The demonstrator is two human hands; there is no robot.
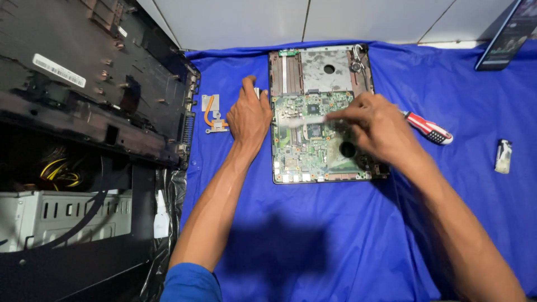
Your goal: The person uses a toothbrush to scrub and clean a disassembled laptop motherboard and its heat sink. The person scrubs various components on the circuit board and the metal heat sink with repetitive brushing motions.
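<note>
An opened laptop base with a green circuit board (313, 151) lies on a blue cloth (313, 235). My right hand (377, 126) holds a thin pale tool (299, 119), blurred, whose tip reaches left across the board. My left hand (249, 114) rests flat on the cloth against the left edge of the laptop base, fingers apart, holding nothing. Just left of that hand lies a small metal heatsink with a copper pipe (213, 113).
A red, white and black screwdriver (429, 128) lies right of the board, partly behind my right hand. A small pale object (503, 155) sits far right. A dark laptop cover (95, 84) and a metal case (67, 215) fill the left. A phone (506, 36) leans at the top right.
</note>
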